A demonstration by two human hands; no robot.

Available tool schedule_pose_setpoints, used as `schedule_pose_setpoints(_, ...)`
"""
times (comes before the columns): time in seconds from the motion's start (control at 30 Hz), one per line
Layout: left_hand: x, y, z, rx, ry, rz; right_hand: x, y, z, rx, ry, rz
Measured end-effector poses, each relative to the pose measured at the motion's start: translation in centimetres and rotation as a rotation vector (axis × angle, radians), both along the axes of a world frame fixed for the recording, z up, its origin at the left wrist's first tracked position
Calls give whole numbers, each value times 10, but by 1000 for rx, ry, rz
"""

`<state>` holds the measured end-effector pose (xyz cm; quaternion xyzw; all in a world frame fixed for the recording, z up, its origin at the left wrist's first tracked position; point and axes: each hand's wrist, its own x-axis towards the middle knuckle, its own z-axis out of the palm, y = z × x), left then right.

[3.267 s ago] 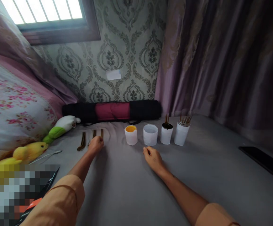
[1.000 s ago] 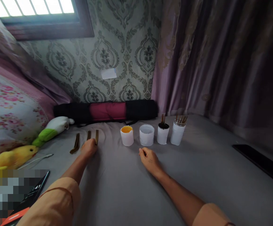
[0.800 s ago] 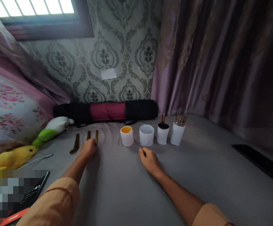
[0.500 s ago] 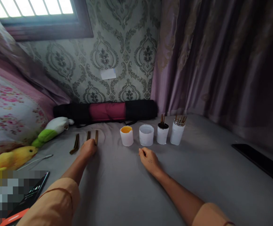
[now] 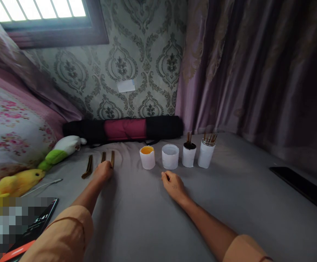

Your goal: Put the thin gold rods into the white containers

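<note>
My left hand rests low over the bed with its fingers curled downward, at the near ends of two thin brown stick bundles, the middle one and the right one. Whatever its fingers hold, if anything, is hidden. A third bundle with a bent near end lies to its left. My right hand is closed in a loose fist on the sheet, with nothing showing in it. Just beyond it stands a wide white cup, and to that cup's left a white cup with an orange-yellow inside.
Right of the wide cup stand a dark-mouthed white cup and a taller white cup, both with brown sticks. A rolled maroon-and-black bag lies along the wall. Plush toys and a phone are left; a black object lies right.
</note>
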<state>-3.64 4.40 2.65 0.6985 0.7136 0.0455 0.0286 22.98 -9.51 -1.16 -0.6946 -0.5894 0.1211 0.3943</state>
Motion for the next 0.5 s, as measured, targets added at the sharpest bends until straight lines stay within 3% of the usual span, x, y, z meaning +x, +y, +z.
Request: schedule_pose_setpoints(0.5, 1, 0, 1, -3, -48, 39, 0, 0, 0, -4, 3, -9)
